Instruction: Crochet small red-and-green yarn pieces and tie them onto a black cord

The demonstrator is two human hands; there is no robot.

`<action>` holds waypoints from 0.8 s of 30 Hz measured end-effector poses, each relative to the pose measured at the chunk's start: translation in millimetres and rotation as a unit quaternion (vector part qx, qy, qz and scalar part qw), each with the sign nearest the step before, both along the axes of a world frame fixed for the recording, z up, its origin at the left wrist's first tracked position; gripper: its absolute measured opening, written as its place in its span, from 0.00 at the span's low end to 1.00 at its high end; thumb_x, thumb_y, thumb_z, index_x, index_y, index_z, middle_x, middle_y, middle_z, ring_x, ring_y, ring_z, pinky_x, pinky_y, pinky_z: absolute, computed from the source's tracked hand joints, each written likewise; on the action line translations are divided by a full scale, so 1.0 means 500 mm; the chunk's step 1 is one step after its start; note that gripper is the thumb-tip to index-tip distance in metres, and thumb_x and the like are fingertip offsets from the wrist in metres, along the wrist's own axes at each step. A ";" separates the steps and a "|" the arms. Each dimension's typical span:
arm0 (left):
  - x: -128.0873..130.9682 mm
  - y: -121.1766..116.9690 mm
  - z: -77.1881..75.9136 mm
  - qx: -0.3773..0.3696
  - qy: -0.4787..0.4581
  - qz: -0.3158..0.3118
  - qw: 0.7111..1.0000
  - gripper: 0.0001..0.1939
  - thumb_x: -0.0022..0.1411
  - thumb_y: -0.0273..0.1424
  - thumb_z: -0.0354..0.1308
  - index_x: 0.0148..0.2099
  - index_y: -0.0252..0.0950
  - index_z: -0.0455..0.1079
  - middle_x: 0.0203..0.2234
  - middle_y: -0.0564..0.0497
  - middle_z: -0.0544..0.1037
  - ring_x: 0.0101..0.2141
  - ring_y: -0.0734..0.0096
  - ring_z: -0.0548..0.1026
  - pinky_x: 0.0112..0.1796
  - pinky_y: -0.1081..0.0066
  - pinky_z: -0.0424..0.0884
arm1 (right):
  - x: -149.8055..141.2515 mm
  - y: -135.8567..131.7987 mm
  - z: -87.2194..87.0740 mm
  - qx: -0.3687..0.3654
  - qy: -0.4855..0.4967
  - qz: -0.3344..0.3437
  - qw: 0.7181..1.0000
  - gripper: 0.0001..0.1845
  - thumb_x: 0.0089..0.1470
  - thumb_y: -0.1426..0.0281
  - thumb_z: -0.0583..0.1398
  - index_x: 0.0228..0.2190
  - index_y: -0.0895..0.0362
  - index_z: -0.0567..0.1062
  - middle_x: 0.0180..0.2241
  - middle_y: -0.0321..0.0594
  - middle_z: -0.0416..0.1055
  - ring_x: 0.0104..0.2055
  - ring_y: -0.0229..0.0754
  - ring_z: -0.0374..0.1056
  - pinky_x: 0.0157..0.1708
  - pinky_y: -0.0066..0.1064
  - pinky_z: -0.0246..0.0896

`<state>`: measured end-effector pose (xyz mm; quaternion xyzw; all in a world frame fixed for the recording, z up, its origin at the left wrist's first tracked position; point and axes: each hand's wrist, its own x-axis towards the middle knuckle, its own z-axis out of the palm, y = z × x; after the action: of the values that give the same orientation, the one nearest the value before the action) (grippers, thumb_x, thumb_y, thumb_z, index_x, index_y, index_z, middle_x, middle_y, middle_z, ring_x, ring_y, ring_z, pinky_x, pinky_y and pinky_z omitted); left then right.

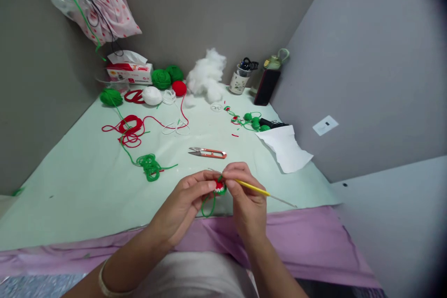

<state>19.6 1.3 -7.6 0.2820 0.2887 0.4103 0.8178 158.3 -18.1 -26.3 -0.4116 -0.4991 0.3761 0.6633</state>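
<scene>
One small crochet piece (219, 186), red-white-green, looks part-worked: left hand (186, 199) pinches it, right hand (248, 201) grips yellow hook (253, 187); green yarn loop (208, 216) hangs, so likely unfinished.

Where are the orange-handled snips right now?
Head view: the snips lie on the table near mid-frame, just beyond the left hand and to the right of the loose green yarn tangle.

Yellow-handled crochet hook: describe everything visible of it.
The crochet hook has a yellow grip and thin, metallic-looking shafts at both ends. The right hand pinches it, slanting down to the right, where one bare shaft extends above the table's front edge. The other shaft passes behind the fingers near the red, white and green crochet piece; whether it enters a stitch is hidden.
</scene>
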 end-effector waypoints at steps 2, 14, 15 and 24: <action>0.002 0.000 -0.003 -0.010 -0.015 0.009 1.000 0.05 0.59 0.27 0.65 0.40 0.36 0.79 0.36 0.49 0.78 0.42 0.70 0.72 0.48 0.73 0.65 | 0.001 -0.005 0.002 -0.002 -0.026 -0.001 1.000 0.10 0.59 0.73 0.62 0.37 0.46 0.83 0.36 0.40 0.70 0.43 0.42 0.66 0.38 0.33 0.65; -0.002 0.002 0.001 0.011 0.043 0.006 0.999 0.08 0.59 0.33 0.67 0.36 0.36 0.74 0.31 0.54 0.72 0.34 0.74 0.68 0.39 0.74 0.64 | 0.004 -0.021 0.002 -0.009 -0.022 0.011 1.000 0.06 0.53 0.71 0.67 0.34 0.48 0.83 0.32 0.38 0.70 0.37 0.41 0.67 0.37 0.33 0.64; -0.005 0.006 0.002 0.042 0.067 0.004 0.997 0.07 0.60 0.34 0.66 0.36 0.36 0.73 0.30 0.54 0.71 0.34 0.73 0.68 0.39 0.73 0.63 | 0.005 -0.017 0.002 -0.024 0.020 0.034 0.999 0.03 0.53 0.70 0.68 0.32 0.49 0.82 0.31 0.37 0.70 0.35 0.40 0.67 0.35 0.31 0.64; -0.037 0.032 0.014 0.284 0.247 0.073 0.924 0.04 0.61 0.31 0.63 0.34 0.38 0.73 0.38 0.48 0.76 0.42 0.63 0.70 0.47 0.67 0.63 | 0.000 0.005 0.003 -0.137 0.236 0.117 0.955 0.12 0.45 0.62 0.72 0.26 0.54 0.77 0.26 0.33 0.66 0.24 0.33 0.60 0.22 0.24 0.59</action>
<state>1.1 17.2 -0.7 0.5730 0.3725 0.4512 0.5738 158.5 -15.4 -25.0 -0.3367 -0.3164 0.6021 0.6511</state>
